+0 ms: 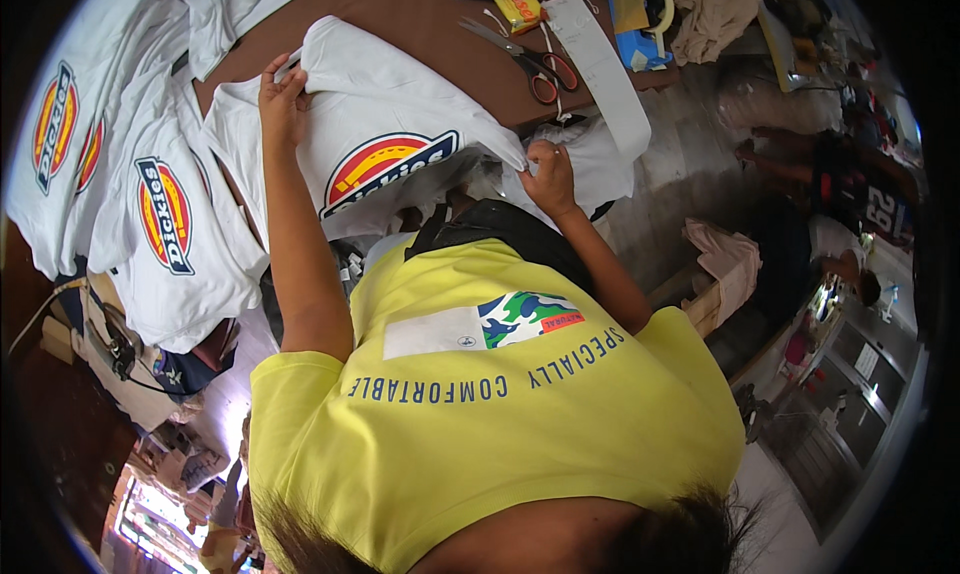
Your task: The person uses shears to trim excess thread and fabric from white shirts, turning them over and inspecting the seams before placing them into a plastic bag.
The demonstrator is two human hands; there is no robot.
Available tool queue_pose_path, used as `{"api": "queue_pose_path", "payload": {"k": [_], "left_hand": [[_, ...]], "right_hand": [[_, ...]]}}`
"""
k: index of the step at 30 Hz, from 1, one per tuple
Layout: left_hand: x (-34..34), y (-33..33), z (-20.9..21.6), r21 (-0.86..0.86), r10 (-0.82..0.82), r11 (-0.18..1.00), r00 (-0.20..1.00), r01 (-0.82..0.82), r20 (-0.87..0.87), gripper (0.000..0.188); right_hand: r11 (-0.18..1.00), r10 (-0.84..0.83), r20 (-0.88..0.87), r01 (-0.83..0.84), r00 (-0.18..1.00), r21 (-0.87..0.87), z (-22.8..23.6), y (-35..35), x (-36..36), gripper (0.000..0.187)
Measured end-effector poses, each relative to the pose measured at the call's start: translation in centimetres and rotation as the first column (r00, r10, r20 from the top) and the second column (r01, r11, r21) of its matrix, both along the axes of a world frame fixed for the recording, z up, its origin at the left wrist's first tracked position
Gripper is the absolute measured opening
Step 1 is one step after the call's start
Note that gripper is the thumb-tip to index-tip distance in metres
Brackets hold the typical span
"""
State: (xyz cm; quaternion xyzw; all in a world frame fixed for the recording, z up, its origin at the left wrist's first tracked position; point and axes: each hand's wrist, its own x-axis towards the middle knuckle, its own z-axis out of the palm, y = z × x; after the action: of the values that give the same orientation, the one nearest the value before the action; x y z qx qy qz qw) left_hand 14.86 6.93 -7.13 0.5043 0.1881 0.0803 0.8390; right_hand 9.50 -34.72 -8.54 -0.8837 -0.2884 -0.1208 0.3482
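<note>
A white T-shirt (400, 99) with a red, yellow and dark blue printed emblem is stretched between my hands at the table's near edge. My left hand (283, 96) pinches it at the far left, beside a fold where a narrow grey strip shows. At the right, my right hand (549, 179) is closed on a drawn-out corner of the cloth. The shirt's near part drops over the edge toward my lap, so the emblem's lower portion is folded out of sight. Red-and-black-handled scissors (530, 62) lie beyond it, blades partly open.
Several white printed shirts (120, 164) are heaped at the left. On the brown table (420, 19) lie a long white paper strip (600, 74), a yellow packet (519, 12) and a tape roll (658, 9). Beige cloth (710, 14) is bunched at the far right. Other people sit farther right.
</note>
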Motion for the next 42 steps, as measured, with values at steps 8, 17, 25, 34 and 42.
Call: {"api": "queue_pose_path", "payload": {"k": [8,17,25,34,42], "left_hand": [[0.0,-0.2,0.1,-0.020,0.014,1.000,1.000,-0.014,-0.001,0.039],[-0.1,-0.4,1.0,-0.050,-0.011,0.999,1.000,0.012,0.011,0.036],[4.8,-3.7,3.3,0.648,-0.006,0.760,0.997,-0.043,0.073,0.040],[4.5,-9.4,5.7,0.824,-0.101,0.519,0.941,-0.227,0.323,0.053],[-19.5,-4.8,1.6,0.932,0.655,0.006,0.706,-0.364,0.271,0.032]], "right_hand": [[0.975,-0.036,-0.044,0.026,0.998,-0.221,1.0,-0.3,0.0,0.028],[0.987,-0.043,-0.048,0.035,0.998,-0.155,1.2,0.1,0.2,0.028],[0.843,0.199,-0.666,0.221,0.718,0.490,1.0,-0.7,1.4,0.030],[0.997,0.058,-0.099,-0.062,0.993,-0.040,6.9,4.3,4.6,0.040],[0.854,0.157,0.009,-0.131,0.987,-0.503,2.9,14.5,9.9,0.056]]}}
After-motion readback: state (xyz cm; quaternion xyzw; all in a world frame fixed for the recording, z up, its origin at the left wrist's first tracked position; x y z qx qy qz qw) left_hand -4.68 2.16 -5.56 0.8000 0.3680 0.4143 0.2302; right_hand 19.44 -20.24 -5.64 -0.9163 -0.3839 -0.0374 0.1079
